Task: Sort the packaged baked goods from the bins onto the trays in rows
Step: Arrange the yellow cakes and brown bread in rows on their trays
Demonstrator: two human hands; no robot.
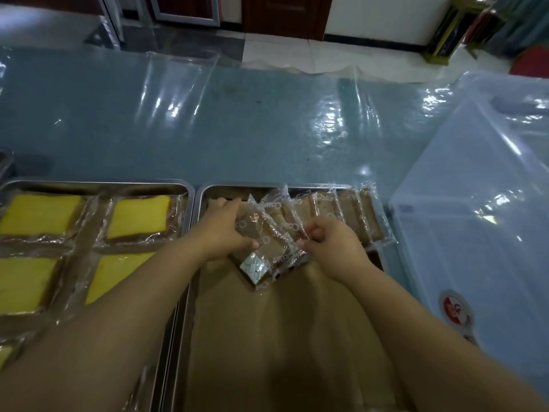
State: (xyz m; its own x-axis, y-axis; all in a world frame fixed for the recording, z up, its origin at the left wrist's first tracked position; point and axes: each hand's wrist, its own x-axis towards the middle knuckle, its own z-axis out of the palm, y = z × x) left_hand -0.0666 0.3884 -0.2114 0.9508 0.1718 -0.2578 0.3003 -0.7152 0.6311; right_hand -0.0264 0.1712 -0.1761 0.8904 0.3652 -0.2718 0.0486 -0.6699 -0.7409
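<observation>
Both hands are over the right tray [332, 185], which sits at the near edge of the worktop [237, 129] and is lined with brown paper [282, 337]. The left hand [221, 230] lies on a clear-wrapped brown cake pack [263, 248], fingers [228, 203] curled over its far side and thumb pressed on top. The right hand [329, 243] pinches the wrapper's crinkled edge between thumb and fingers. The pack sits tilted, one corner pointing toward the near edge. Behind it, along the tray's far rim toward the right corner, a row of brown packs [341, 212] stands leaning together. The left tray [98, 183], touching the right one, holds yellow cake packs [138, 217] laid flat in rows. A pale plastic bin [475, 218] stands at the worktop's right end, just beside the right tray.
</observation>
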